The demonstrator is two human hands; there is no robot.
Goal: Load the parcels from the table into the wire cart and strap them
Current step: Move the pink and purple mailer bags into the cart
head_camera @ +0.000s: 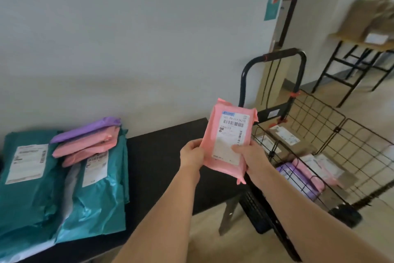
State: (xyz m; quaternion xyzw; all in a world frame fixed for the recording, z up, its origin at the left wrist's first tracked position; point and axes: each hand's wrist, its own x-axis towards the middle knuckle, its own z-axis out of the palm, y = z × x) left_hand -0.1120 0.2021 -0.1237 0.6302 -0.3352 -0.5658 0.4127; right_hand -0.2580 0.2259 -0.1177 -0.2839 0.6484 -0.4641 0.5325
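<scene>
L hand [191,155] & R hand [248,154] each grip pink parcel [229,134] upright, arms outstretched, beside wire cart [319,126].

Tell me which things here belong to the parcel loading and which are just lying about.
Job: pink parcel held by left hand and right hand, table parcels, black table, wire cart, loaded parcels.
Lying about: far table, cardboard boxes, wall poster.

Soft, even light, faint shadow on the wall [128,38], blurred far boxes [371,15], wide-angle edge distortion.
</scene>
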